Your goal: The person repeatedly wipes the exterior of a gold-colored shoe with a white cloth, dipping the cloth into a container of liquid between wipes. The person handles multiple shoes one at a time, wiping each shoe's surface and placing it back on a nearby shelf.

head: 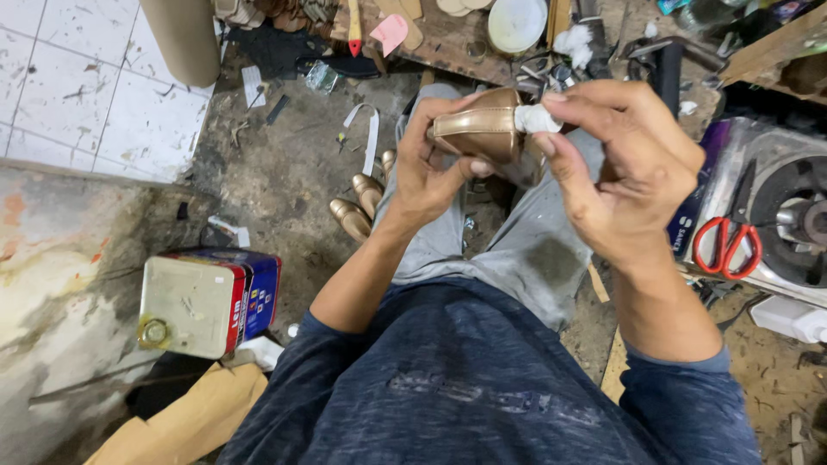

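**Gold shoe part held between both hands above the lap**

The gold shoe piece (482,129) sat up in front of the person's chest, over the knees in grey trousers (517,241), and well above the dirty floor (276,172). Its long axis ran roughly left to right, tipped slightly up toward the right end. The left hand (431,172) was closed around the left end, fingers curled under and the thumb pressed on the near side. The right hand (629,164) met it from the right, thumb and forefinger pinched shut on a small white wad (536,119) that touched the right end of the piece. Both hands were on it; the left carried it, while the right only reached it through the wad.

The piece looked smooth and metallic, a bronze-gold with a raised band along its near edge, curved like a heel cup or heel cover.

Two more gold pieces (357,207) lay on the floor just left of the left knee. Red-handled scissors (728,241) rested to the right, and a rectangular tin can (194,301) stood at lower left.
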The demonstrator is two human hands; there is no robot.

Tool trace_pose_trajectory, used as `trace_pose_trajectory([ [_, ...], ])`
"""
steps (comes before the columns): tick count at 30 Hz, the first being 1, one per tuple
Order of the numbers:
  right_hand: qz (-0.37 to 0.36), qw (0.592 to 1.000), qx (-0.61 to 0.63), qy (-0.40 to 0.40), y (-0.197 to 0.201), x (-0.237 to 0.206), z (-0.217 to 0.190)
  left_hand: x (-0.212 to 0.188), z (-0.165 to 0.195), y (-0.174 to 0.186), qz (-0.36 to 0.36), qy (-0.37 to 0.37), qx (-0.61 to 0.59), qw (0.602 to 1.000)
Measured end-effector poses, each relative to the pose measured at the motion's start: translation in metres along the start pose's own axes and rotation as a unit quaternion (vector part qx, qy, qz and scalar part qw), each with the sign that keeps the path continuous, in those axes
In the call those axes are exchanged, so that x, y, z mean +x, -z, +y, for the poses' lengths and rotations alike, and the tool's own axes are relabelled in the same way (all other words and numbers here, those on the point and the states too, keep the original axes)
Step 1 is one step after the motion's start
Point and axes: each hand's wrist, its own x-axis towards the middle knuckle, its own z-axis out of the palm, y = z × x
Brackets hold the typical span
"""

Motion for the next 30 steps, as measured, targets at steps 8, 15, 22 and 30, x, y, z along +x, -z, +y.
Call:
trace_pose_trajectory([
  [8,-0.062,0.998,-0.010,0.013,0.009,0.007,0.002,-0.007,0.003,0.003,-0.007,0.004,0.025,1.000],
  [15,-0.047,0.998,0.026,-0.021,0.004,0.009,-0.002,-0.007,0.003,0.006,-0.014,-0.007,0.017,1.000],
  [22,-0.064,0.997,0.033,-0.019,0.004,0.024,-0.003,-0.008,0.005,0.014,-0.038,0.015,0.008,0.999],
  [30,-0.110,0.994,0.023,-0.007,0.006,0.020,-0.003,-0.007,0.008,0.018,-0.038,0.045,-0.026,0.998],
])
